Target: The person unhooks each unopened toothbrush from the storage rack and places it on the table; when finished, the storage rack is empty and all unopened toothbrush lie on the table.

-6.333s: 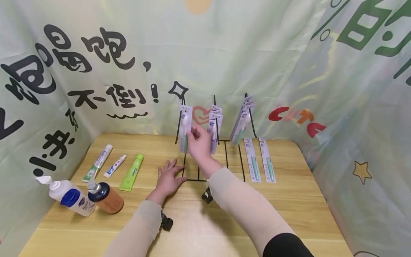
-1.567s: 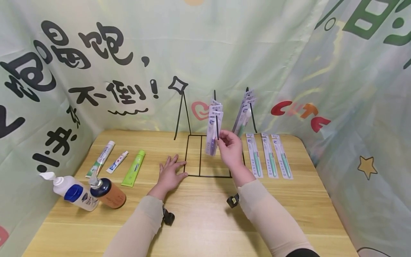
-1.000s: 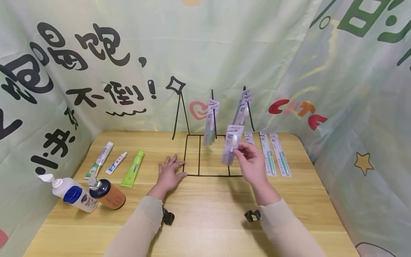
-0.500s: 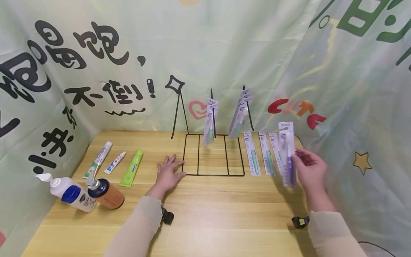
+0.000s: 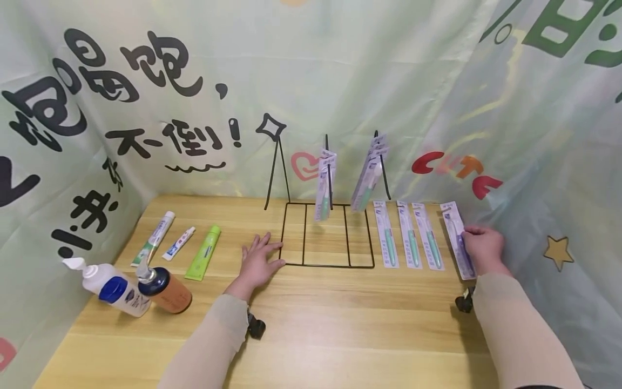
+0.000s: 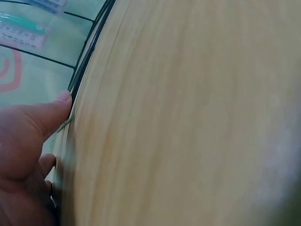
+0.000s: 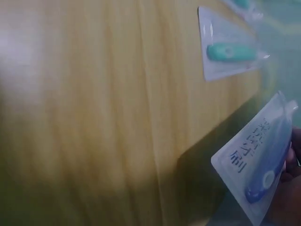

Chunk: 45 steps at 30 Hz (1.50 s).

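At the right end of a row of packaged toothbrushes, my right hand (image 5: 483, 248) pinches the edge of a purple toothbrush (image 5: 458, 240) in its blister pack. In the right wrist view that purple toothbrush pack (image 7: 256, 160) is tilted over the table. My left hand (image 5: 257, 265) lies on the table with fingers spread, its thumb touching the front left corner of the black wire rack (image 5: 328, 266). Green packaged toothbrushes hang on the rack's middle hook (image 5: 324, 183) and right hook (image 5: 367, 181); the left hook (image 5: 277, 173) is bare.
Three packs with green toothbrushes (image 5: 410, 235) lie side by side right of the rack. To the left lie a white-green toothpaste tube (image 5: 153, 237), a small tube (image 5: 178, 243) and a lime tube (image 5: 204, 254). A white pump bottle (image 5: 116, 289) and an amber one (image 5: 167, 290) stand nearby.
The left hook's toothbrush has gone and a third green pack joined the row. My right hand took the purple pack off the middle hook and carried it right and down. The left hand stayed.
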### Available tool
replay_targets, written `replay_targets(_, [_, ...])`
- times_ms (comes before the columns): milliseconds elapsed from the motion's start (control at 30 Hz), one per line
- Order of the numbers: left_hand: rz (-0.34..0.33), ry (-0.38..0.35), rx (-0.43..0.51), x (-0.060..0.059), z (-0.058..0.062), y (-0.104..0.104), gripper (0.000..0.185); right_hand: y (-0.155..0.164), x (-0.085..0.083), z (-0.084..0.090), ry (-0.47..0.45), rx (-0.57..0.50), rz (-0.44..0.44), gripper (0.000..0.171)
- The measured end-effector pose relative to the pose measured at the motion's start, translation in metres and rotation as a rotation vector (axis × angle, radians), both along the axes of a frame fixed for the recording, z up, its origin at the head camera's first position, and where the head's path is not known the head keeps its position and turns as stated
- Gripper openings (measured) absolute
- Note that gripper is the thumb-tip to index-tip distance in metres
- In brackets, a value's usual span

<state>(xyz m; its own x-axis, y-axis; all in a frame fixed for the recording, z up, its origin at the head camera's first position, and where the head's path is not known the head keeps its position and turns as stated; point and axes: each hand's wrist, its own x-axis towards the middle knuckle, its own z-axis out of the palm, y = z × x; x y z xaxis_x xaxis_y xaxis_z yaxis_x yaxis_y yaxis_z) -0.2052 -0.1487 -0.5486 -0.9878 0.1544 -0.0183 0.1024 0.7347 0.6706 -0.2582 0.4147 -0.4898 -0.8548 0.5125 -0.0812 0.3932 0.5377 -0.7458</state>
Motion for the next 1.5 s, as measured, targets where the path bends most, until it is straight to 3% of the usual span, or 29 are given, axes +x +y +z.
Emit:
replay_targets(233, [0.001,0.000,-0.010,-0.001,-0.002,0.000,0.057,0.005,-0.021,-0.013,-0.059,0.051,0.013,0.040])
replay_targets(467, [-0.001,-0.006,-0.031,-0.002,-0.002,0.000,0.058,0.003,-0.030,-0.018,-0.092,0.066,0.000,0.044])
replay_targets(667, [0.000,-0.016,-0.029,-0.003,-0.001,0.001,0.057,0.000,-0.029,-0.014,-0.114,0.028,-0.014,0.051])
replay_targets(833, [0.003,-0.015,-0.030,-0.002,0.000,0.000,0.056,-0.017,-0.021,-0.006,-0.090,0.037,0.044,0.058])
replay_targets(967, [0.001,-0.012,-0.029,-0.002,-0.001,0.000,0.057,-0.043,-0.014,0.004,0.055,0.112,0.121,0.055])
replay_targets(1100, [0.001,-0.012,-0.023,-0.002,-0.002,0.000,0.057,-0.082,-0.006,0.017,0.339,0.192,0.209,0.038])
replay_targets(1233, [0.005,-0.009,-0.020,0.000,-0.001,-0.001,0.057,-0.132,0.005,0.028,0.615,0.122,0.314,0.017])
replay_targets(1367, [0.006,-0.003,-0.021,0.000,-0.001,-0.001,0.057,-0.181,0.016,0.036,0.738,0.005,0.444,0.009])
replay_targets(1500, [0.003,-0.006,-0.018,-0.001,-0.002,0.001,0.056,-0.224,0.024,0.045,0.793,-0.074,0.544,0.013])
